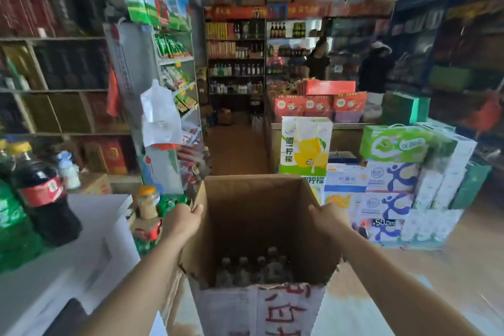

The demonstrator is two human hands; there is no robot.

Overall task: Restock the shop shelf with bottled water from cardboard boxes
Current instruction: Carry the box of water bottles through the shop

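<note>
- Brown corrugated cardboard forms the tall open box at the lower middle of the view; its near outer face is white with red printed characters, and its near rim is torn and ragged.
- Clear plastic water bottles stand upright at the bottom of the box, bunched against its near wall; their count is too blurred to tell.
- The left hand grips the box's left wall at the top edge, thumb hooked over the rim to the inside, fingers on the outside.
- The right hand grips the box's right wall the same way, thumb over the rim.
- Left of the box, a dark cola bottle with a red label and yellow cap stands on a white surface.
- Beyond the box stands a yellow-and-green lemon drink carton.
- Right of the box, white and blue stacked cartons sit on the floor.
</note>
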